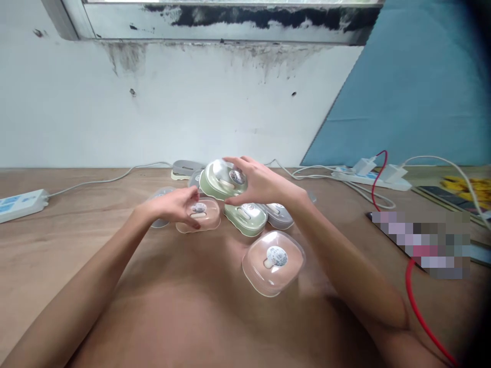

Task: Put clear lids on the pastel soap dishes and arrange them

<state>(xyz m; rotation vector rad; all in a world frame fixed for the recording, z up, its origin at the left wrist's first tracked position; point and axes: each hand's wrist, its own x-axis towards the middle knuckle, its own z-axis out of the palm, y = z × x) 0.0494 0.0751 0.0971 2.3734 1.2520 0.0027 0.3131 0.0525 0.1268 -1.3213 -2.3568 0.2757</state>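
My right hand point(255, 181) grips a green soap box point(218, 179) with a clear domed lid and a round sticker, fingers over the top and thumb below. The box is tilted above the others. My left hand point(174, 207) is around a pink soap box point(207, 212) on the table, its thumb at the front and fingers at the back. Beneath my right hand lies another green soap box point(247, 219), beside a grey one point(279, 215). A second pink soap box point(274, 263) sits closer to me.
Behind my hands is a grey soap box point(186, 167); another clear-lidded one point(160, 223) is partly hidden by my left hand. Power strips point(23, 204) point(393, 181) lie left and right, with cables. A red cable point(418, 306) runs past my right arm, near a blurred flat object point(425, 245).
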